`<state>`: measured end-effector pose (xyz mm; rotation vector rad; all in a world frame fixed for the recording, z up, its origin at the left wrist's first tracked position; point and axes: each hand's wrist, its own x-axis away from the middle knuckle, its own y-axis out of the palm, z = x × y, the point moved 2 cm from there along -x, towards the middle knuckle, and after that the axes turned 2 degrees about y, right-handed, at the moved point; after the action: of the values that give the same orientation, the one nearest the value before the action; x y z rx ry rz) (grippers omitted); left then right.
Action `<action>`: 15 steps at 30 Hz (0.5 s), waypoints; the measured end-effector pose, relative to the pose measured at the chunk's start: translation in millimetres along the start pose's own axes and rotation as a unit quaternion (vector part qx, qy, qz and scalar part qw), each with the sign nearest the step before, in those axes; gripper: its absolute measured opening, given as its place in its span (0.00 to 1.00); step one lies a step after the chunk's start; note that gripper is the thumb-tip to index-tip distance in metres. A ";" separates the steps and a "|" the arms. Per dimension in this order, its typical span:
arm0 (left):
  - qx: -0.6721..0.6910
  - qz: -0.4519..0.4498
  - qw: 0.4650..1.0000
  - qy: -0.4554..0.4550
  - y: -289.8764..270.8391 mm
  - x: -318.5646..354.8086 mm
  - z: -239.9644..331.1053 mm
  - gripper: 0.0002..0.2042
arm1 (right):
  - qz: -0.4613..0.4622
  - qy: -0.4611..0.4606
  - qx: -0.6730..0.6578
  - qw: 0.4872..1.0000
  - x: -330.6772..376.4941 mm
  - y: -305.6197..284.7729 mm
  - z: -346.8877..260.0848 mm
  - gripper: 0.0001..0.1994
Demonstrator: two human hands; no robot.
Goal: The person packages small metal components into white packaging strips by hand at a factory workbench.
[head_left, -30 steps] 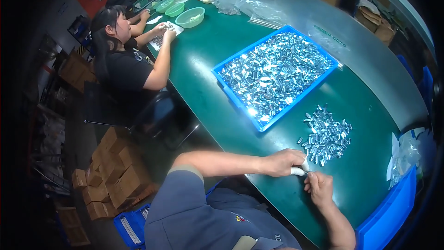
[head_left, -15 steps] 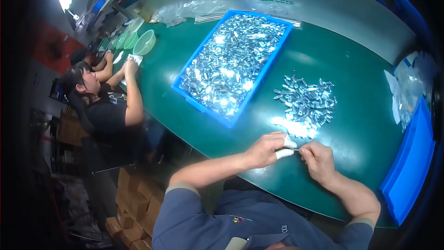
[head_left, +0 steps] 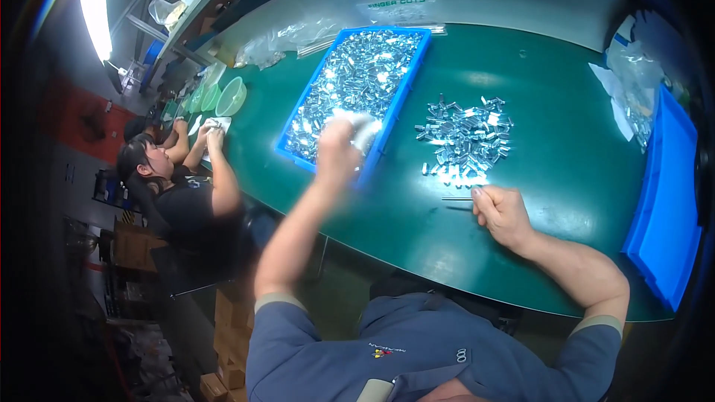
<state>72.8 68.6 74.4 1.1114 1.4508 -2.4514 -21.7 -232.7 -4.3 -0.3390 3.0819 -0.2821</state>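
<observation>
My left hand [head_left: 339,150] is over the near end of the blue tray [head_left: 419,59], smeared by motion, with white finger cots on its fingertips. Whether its fingers hold anything cannot be made out. Small shiny metal pieces [head_left: 365,67], short and tube-like, fill the tray. Closed in a pinch, my right hand [head_left: 503,216] grips a thin metal rod [head_left: 456,199] that points left, just above the green table. Beyond that hand lies a loose pile of the same metal pieces [head_left: 468,138].
A blue bin-like panel [head_left: 663,208] stands at the right edge, near clear plastic bags [head_left: 637,74]. Two people sit along the left side; the nearer person [head_left: 186,179] works with both hands beside green bowls [head_left: 231,97]. A grey board [head_left: 491,0] borders the table's back.
My left hand has left the rod near my right hand and moved left and away to the tray. The rod stays in my right hand, now more exposed. The whole view has shifted slightly.
</observation>
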 end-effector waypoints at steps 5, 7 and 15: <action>-0.044 0.003 0.994 -0.101 0.5 -57.6 -91.9 0.10 | -0.009 -0.010 0.009 1.000 1.1 0.6 0.6 0.21; -0.182 0.014 0.983 -0.032 4.5 -63.8 -91.3 0.11 | -0.010 -0.021 0.007 1.000 -3.0 4.0 4.3 0.21; -0.056 -0.229 0.967 0.094 103.8 -78.1 28.3 0.18 | -0.020 -0.088 0.046 0.995 -6.3 -0.2 10.8 0.20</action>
<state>157.3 -32.2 55.4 1.1126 2.0816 -2.5522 -15.0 -233.4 -14.8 -0.3980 2.8819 -0.3725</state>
